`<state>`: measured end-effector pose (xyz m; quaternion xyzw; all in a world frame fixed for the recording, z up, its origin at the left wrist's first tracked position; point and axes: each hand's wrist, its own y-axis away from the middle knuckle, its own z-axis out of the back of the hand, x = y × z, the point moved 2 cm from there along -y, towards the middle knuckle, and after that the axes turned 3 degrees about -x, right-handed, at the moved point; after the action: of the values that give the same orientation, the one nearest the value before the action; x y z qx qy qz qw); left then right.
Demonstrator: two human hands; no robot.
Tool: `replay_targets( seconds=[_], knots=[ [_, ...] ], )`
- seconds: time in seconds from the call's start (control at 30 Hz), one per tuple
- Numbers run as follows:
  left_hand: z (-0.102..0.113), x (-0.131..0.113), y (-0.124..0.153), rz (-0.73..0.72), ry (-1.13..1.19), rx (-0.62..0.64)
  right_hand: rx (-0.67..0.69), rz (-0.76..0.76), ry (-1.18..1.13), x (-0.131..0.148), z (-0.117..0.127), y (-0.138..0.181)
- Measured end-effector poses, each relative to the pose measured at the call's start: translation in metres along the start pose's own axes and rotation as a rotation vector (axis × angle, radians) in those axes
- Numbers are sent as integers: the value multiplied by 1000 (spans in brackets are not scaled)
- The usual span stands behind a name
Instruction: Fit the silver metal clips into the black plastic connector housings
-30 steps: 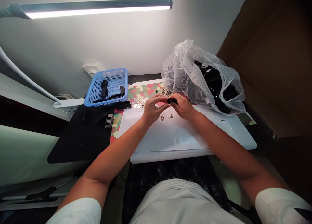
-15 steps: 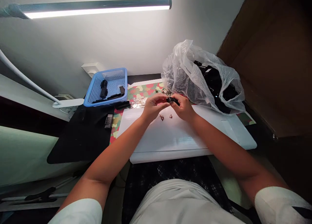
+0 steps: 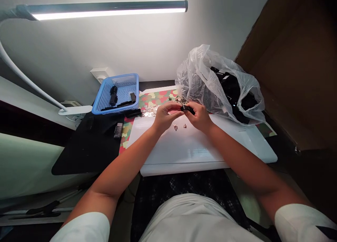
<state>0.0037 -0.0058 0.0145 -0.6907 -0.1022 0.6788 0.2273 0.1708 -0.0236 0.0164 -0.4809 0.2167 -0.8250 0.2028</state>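
Both my hands meet over the far part of a white board point(image 3: 195, 150). My right hand point(image 3: 200, 117) is closed round a small black plastic part point(image 3: 187, 109). My left hand point(image 3: 165, 116) pinches something at the part's left end; what its fingertips hold is too small to make out. Two tiny metal pieces point(image 3: 180, 126) lie on the board just below the hands. A heap of small shiny metal pieces point(image 3: 151, 110) rests on the patterned mat behind my left hand.
A blue basket point(image 3: 117, 93) with several black parts stands at the back left. A clear plastic bag point(image 3: 221, 84) of black parts sits at the back right. A black mat point(image 3: 86, 147) with a small comb-like part point(image 3: 117, 130) lies left. A lamp bar point(image 3: 105, 10) hangs overhead.
The black part has tilted slightly in my right hand and my left fingertips have shifted at its end. Both hands stay in the same spot.
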Motion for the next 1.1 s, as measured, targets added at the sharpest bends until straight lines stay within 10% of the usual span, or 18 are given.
replay_targets(
  seconds=[0.37,1.1],
  knots=[
    [-1,-8,1,-217,-247,-39,27,32,67,-5,0,0],
    [10,20,-13,246,303,-113,-72,-139,-315,-12,-1,1]
  ],
)
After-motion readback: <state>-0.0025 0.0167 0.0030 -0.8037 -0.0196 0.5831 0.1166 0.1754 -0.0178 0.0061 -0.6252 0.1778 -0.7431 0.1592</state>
